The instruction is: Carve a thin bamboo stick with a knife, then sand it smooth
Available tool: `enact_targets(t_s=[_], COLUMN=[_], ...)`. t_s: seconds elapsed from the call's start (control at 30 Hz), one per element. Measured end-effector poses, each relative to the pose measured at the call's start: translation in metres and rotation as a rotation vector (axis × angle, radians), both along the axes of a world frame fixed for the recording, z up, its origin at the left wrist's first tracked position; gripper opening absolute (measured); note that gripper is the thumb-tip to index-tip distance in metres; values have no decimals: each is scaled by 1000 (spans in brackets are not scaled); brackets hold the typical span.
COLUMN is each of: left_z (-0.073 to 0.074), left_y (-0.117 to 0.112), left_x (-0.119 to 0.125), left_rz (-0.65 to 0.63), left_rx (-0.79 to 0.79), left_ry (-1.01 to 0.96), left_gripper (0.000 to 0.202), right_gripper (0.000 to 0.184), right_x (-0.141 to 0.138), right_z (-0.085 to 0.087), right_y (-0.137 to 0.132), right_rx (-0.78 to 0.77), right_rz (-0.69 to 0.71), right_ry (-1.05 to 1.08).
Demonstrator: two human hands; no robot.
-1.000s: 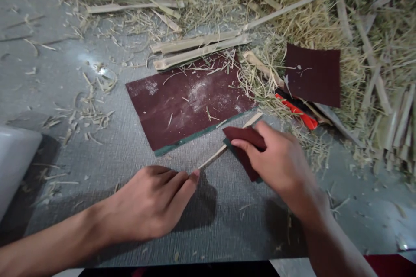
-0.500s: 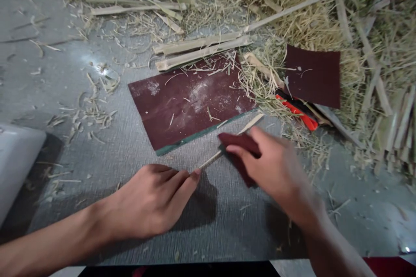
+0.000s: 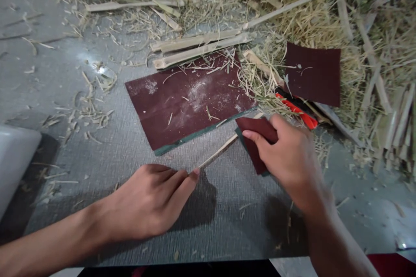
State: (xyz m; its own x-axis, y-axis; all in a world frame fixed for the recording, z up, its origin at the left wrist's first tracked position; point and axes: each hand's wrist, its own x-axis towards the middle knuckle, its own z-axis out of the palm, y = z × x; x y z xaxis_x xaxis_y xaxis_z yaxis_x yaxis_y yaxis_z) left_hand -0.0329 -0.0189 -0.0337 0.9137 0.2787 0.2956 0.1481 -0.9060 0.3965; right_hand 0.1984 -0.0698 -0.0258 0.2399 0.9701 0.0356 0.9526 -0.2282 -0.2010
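My left hand (image 3: 159, 201) is closed, pinching the near end of a thin pale bamboo stick (image 3: 217, 152) between thumb and fingers. The stick slants up to the right, just above the table. Its far part passes under a folded piece of dark red sandpaper (image 3: 256, 138) with a green back. My right hand (image 3: 289, 151) grips that piece, thumb on top; the fingers beneath are hidden. Beyond the stick lies a larger sandpaper sheet (image 3: 175, 108), dusted with pale powder and loose shavings.
Split bamboo strips (image 3: 201, 49) lie along the large sheet's far edge. An orange and black tool (image 3: 297, 110) sits partly under another sandpaper square (image 3: 313, 73). Heaped shavings (image 3: 302, 17) cover the back right. A white object (image 3: 16, 160) stands at the left edge.
My right hand has slid the folded sandpaper up and right along the stick, baring more of its middle. My left hand keeps its pinch, almost unmoved.
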Motion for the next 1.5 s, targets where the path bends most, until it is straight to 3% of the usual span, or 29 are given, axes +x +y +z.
enact_targets(t_s=[0.13,0.3,0.47,0.6,0.77,0.93,1.07,1.23,1.4,1.5], left_z=[0,-1,-1,-2,-2,-2,-1,-3,-4,-4], left_y=[0,0,1,1,-1,-1,0,0,-1,-2], left_x=[0,0,0,1,-1,-1,1,0,0,0], left_rz=[-9,4,-5,3,3,0,-9,-2,-6,-9], left_rx=[-22,-25,-37,-4,-19,4,-25,10,-20,7], left_ry=[3,8,31,10,25,18,30,28,26,7], left_gripper=[22,22,24,21,23,22,24,23,22,22], right_gripper=[33,36,29,34,29,32,25,31,26,29], right_x=[-3,2,-6,-5,-9,-13,-25,-22,-28,-27], right_z=[1,1,1,2,3,5,6,6,5,6], right_y=[-1,1,-1,-1,-4,-3,-6,-7,-9,-8], right_rx=[-69,10,-88,4,-52,16,-55,12,-59,-13], right_rz=[173,-29,166,-38,154,-6,248,84,232,149], right_ry=[133,3,162,-68,115,-80,171,6,171,85])
